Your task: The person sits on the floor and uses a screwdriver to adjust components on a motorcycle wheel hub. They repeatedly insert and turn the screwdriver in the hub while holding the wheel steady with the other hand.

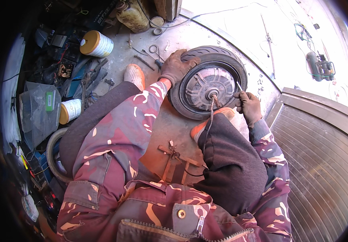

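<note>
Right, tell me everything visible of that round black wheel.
The round wheel has a black, treaded, rubber-looking tyre around a ribbed, grey, metal-looking hub. A brownish shaft and thin cable emerge at its centre. It is beside the orange right shoe, hub facing the camera, exact tilt unclear. The gloved left hand grips the upper-left tyre edge; the gloved right hand holds a thin metallic tool by its right edge.

Upper-right glare, dark fisheye edges

Single head view: wide fisheye, facing steeply down past wearer's jacket (153, 213) toward nearby wheel (208, 84); rim dark.
</note>
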`<state>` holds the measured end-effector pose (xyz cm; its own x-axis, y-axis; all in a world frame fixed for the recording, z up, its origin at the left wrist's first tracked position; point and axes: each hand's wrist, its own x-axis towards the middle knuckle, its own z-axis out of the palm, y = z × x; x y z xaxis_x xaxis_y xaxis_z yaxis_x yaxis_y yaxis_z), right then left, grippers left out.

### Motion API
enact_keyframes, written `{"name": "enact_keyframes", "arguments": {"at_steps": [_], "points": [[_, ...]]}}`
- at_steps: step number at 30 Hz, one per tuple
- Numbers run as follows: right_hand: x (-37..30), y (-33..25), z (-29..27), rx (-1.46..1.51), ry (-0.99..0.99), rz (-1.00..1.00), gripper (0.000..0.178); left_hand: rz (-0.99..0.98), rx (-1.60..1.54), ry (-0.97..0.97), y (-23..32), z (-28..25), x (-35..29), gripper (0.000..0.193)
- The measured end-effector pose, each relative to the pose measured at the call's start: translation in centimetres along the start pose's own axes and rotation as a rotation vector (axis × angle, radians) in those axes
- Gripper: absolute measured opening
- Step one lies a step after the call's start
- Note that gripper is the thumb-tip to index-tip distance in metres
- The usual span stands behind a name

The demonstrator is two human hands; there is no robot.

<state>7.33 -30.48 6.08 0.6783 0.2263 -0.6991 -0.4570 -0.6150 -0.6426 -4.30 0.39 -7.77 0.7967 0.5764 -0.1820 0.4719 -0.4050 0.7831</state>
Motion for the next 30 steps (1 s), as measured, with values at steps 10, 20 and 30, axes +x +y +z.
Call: {"name": "enact_keyframes", "arguments": {"at_steps": [10, 20, 30], "points": [[0.1, 2.0, 1.2, 0.114, -0.072, -0.047, 0.038, 0.028, 0.069, -0.015, -0.7, 0.2, 0.2, 0.068], [1.8, -3.9, 4.2, -0.499, -0.066, -0.21, 0.037, -0.039, -0.027, 0.001, 1.2, -0.8, -0.4, 0.076], [3.4, -4.7, 5.8, -0.582, 0.001, -0.192, 0.037, -0.102, -0.088, -0.023, 2.5, -1.8, -0.7, 0.085]]}}
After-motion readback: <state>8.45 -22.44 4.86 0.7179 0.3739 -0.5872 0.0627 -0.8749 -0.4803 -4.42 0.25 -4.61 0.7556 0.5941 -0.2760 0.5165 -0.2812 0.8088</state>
